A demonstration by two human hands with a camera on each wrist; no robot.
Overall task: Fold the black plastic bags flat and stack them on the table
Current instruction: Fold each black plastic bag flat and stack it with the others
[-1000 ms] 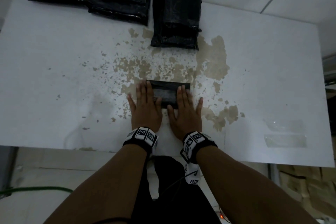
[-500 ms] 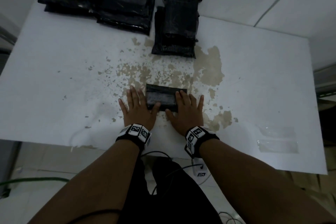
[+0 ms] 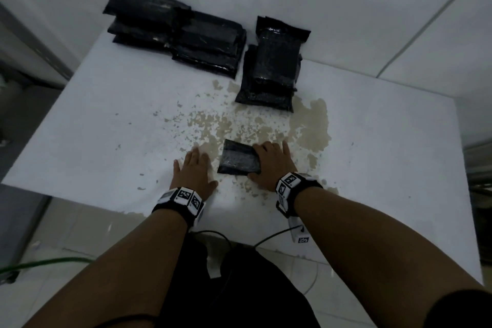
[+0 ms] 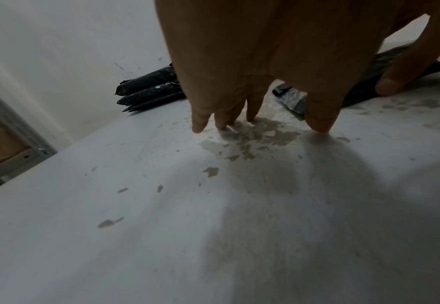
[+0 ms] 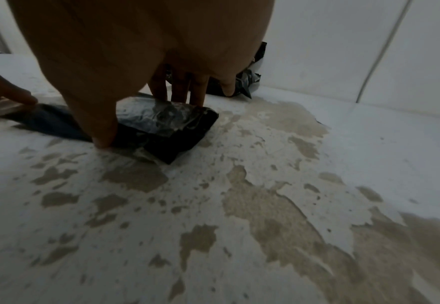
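A folded black bag (image 3: 237, 158) lies flat on the white table (image 3: 106, 128), near its front edge. My right hand (image 3: 271, 162) rests on the bag's right end with straight fingers; in the right wrist view its fingertips (image 5: 179, 96) press the bag (image 5: 166, 125) and the thumb sits at the near edge. My left hand (image 3: 195, 168) lies flat on the bare table just left of the bag, fingers (image 4: 200, 121) spread, thumb close to the bag's left end. Three stacks of folded black bags stand at the back: left (image 3: 146, 21), middle (image 3: 210, 45), right (image 3: 271, 66).
Beige worn patches (image 3: 311, 125) mark the tabletop around the bag. A white wall runs right behind the stacks. The table's front edge is just under my wrists. A metal shelf frame (image 4: 8, 142) stands off the table's left side.
Both hands lay on the bag before. The left hand has slid left off it onto the table; the right hand has slid to the bag's right end. The view tilted further up.
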